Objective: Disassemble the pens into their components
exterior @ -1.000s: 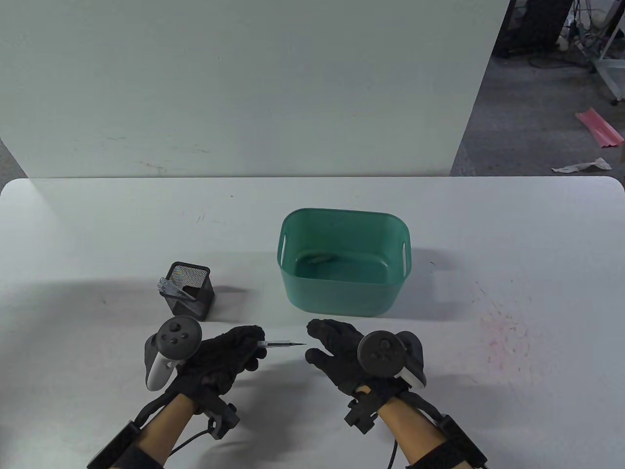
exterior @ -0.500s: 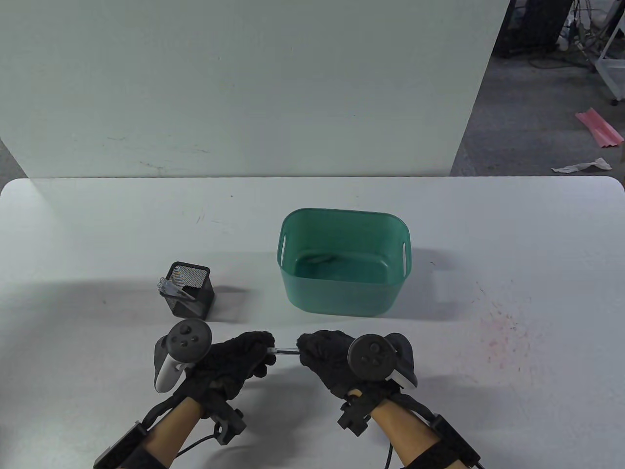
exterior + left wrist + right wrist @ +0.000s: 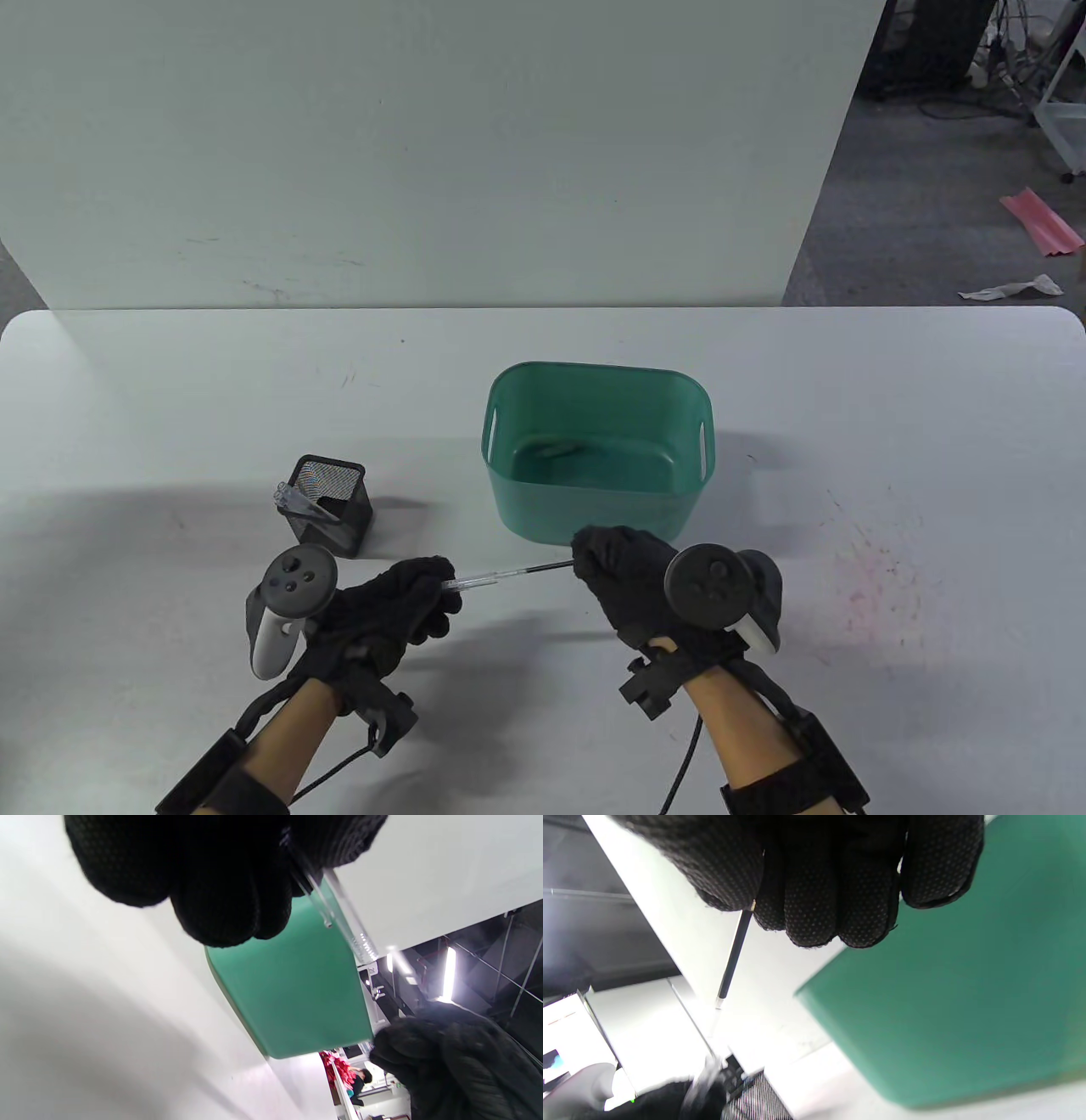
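Fingers of my right hand [image 3: 624, 573] are pinching the tip end of the dark refill [image 3: 543, 568], which is now sliding clear of the barrel where half a second ago my hands were nearly touching. My left hand [image 3: 394, 598] is gripping the clear pen barrel [image 3: 475, 581] just above the table [image 3: 170, 407]. I am judging the refill nearly free, bound for the green bin [image 3: 594, 509] just beyond; more pens are waiting in the mesh cup [image 3: 331, 505].
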